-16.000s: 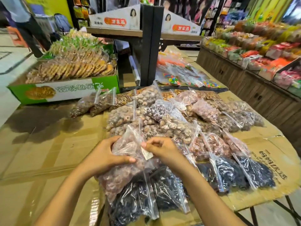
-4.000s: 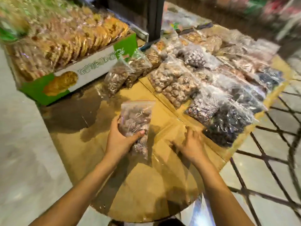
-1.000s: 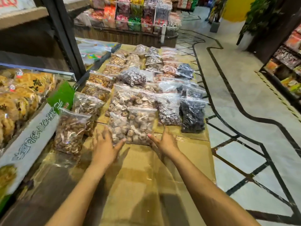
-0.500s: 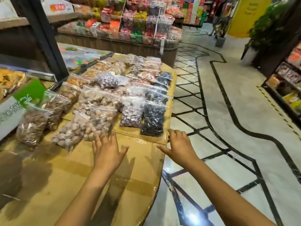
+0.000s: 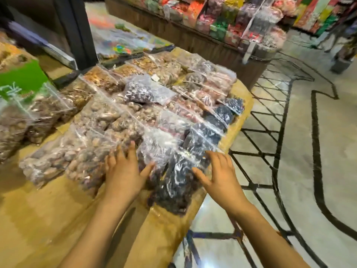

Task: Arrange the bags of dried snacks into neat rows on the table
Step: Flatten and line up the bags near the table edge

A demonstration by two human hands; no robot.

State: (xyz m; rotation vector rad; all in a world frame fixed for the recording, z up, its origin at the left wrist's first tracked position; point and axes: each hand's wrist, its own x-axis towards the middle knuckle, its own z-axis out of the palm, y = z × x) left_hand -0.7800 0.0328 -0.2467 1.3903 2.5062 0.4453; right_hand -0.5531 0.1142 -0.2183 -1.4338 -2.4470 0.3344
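Several clear bags of dried snacks lie in rows on the cardboard-covered table [image 5: 48,219]. The nearest right bag holds dark fruit [image 5: 173,186] and sits at the table's near right edge. My left hand [image 5: 123,171] lies with spread fingers on its left side and on the neighbouring purple-brown bag [image 5: 152,151]. My right hand [image 5: 218,175] touches the dark bag's right side, fingers straight and spread. To the left lie bags of pale brown nuts [image 5: 58,163]. The picture is blurred by motion.
A green carton [image 5: 21,78] stands at the far left, with a black post [image 5: 77,29] behind the rows. A low wooden counter with packaged sweets [image 5: 222,22] runs across the back. Right of the table is tiled floor [image 5: 309,151] with black lines.
Both hands have moved forward and right from bare cardboard and the table edge onto the dark bag at the near right. The view has dropped closer to the bags.
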